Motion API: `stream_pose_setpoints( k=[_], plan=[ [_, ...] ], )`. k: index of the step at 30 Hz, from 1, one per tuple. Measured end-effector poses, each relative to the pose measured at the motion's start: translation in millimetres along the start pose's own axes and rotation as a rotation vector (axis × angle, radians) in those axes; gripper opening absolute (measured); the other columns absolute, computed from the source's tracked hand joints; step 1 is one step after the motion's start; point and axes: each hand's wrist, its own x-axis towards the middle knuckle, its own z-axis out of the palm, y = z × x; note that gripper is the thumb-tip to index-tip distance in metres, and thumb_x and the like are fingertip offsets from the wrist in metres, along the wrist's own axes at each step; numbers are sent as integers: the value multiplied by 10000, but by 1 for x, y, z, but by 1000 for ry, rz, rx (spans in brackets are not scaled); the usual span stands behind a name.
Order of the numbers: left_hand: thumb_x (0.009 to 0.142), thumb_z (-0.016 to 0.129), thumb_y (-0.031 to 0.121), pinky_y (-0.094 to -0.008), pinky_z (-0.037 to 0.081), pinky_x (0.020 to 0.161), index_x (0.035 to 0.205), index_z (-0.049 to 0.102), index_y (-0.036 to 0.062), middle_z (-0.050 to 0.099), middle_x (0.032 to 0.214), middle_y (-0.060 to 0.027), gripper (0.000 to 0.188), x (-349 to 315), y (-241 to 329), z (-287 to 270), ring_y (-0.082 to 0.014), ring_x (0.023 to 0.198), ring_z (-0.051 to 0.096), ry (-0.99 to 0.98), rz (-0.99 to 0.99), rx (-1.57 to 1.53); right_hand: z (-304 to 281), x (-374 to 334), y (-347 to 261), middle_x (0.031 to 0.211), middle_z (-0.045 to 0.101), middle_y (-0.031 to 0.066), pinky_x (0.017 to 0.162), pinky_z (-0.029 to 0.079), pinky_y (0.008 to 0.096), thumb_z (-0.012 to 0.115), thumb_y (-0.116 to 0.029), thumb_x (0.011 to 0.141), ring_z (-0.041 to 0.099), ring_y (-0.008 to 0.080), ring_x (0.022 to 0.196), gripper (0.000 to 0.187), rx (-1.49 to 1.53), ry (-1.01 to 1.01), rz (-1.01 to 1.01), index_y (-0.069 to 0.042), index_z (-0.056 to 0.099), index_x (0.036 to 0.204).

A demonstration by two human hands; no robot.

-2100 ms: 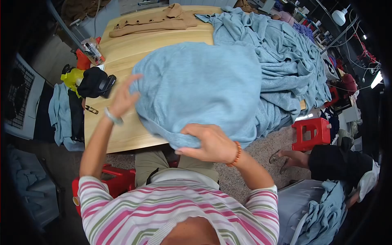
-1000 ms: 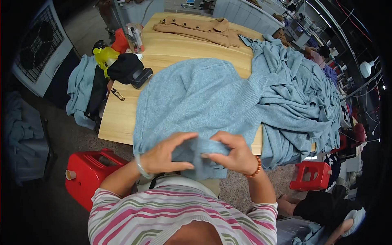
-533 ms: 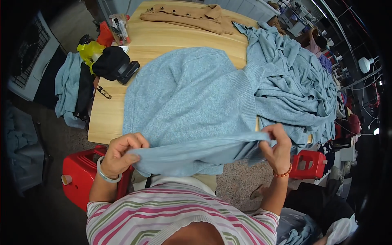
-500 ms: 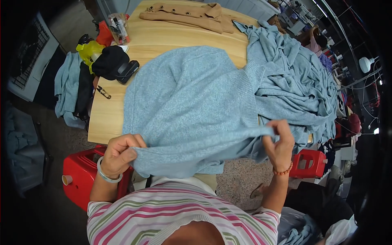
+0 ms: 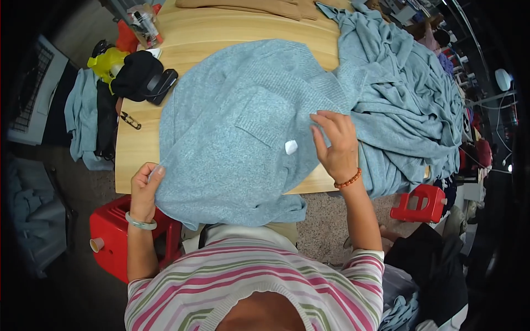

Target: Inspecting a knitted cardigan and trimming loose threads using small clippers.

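A light blue knit garment (image 5: 221, 154) lies spread over the table's near side, its lower part hanging past the front edge. A patch pocket with a ribbed band (image 5: 262, 118) shows on it, and a small white tag (image 5: 291, 147) sits just right of the pocket. My left hand (image 5: 146, 185) pinches the garment's left edge between thumb and fingers. Over the garment's right part, near its ribbed border, my right hand (image 5: 337, 140) is open, fingers apart and nothing in them.
More light blue knitwear (image 5: 397, 105) is heaped on the right of the wooden table (image 5: 232, 25). A folded tan garment (image 5: 248, 5) lies at the back. Thread snips (image 5: 131, 120), a black cap (image 5: 135, 74) and a yellow bag (image 5: 107, 63) are at left. Red stools (image 5: 113, 237) stand below.
My right hand has let go of the garment's near edge and moved up and left. The lifted fabric now lies flatter, with the pocket and white tag showing. My left hand still pinches the edge.
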Motion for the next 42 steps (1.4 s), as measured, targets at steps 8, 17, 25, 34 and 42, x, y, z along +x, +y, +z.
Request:
stream_pose_setpoints(
  k=[8, 17, 25, 34, 42],
  plan=[
    [869, 636, 86, -196, 397, 679, 879, 594, -8, 564, 782, 31, 104, 5, -6, 12, -40, 749, 472, 41, 204, 394, 73, 94, 18, 1099, 641, 186, 892, 470, 369, 698, -272, 809, 591, 350, 1046, 416, 219, -157, 173, -9, 623, 1123],
    [885, 622, 107, -225, 424, 683, 924, 596, -20, 583, 808, -17, 135, 25, 0, 3, -72, 749, 497, 205, 233, 384, 142, 135, -6, 895, 677, 162, 780, 487, 324, 748, -331, 776, 637, 199, 859, 460, 582, -512, 139, 40, 641, 1025],
    [814, 688, 156, -383, 470, 775, 1204, 517, -15, 549, 1018, -188, 459, 83, -4, 18, -326, 892, 572, 331, 362, 837, 154, 209, 126, 674, 675, 70, 583, 468, 268, 674, -231, 831, 600, 114, 606, 253, 524, 160, 656, 16, 705, 789],
    [798, 673, 136, -429, 482, 747, 1194, 533, -17, 585, 991, -235, 447, 104, -14, 22, -392, 886, 590, 340, 314, 887, 191, 196, 137, 1068, 663, 193, 881, 495, 366, 715, -257, 737, 635, 332, 996, 434, -19, -380, 627, -45, 652, 1111],
    [759, 517, -103, -371, 458, 655, 944, 582, -8, 543, 847, -161, 219, 57, 28, 22, -336, 754, 566, 496, 712, 844, 21, 133, 106, 823, 600, 97, 642, 461, 323, 636, 11, 782, 593, 237, 742, 137, 47, 316, 210, -46, 639, 907]
  ],
)
